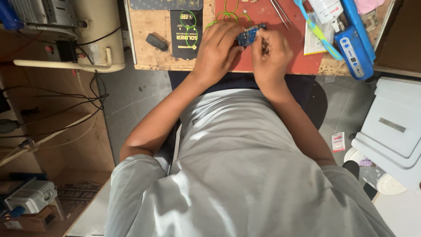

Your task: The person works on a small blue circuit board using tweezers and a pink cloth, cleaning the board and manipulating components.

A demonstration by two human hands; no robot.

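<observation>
A small blue circuit board (249, 34) lies on a red mat (289, 44) near the front edge of a wooden bench (151, 55). My left hand (217, 48) presses on the board's left end with its fingers. My right hand (270, 52) is closed at the board's right end, fingers pinched together as if around something thin; what it holds is hidden. Green wire loops (228, 16) lie just beyond my left hand.
On the bench are a black packet (186, 33), a small dark object (157, 41), tweezers (280, 12), a blue toothbrush (316, 30), a white bottle (326, 9) and a blue handheld device (353, 50). A cream machine (94, 30) with cables stands left; white boxes (392, 127) stand right.
</observation>
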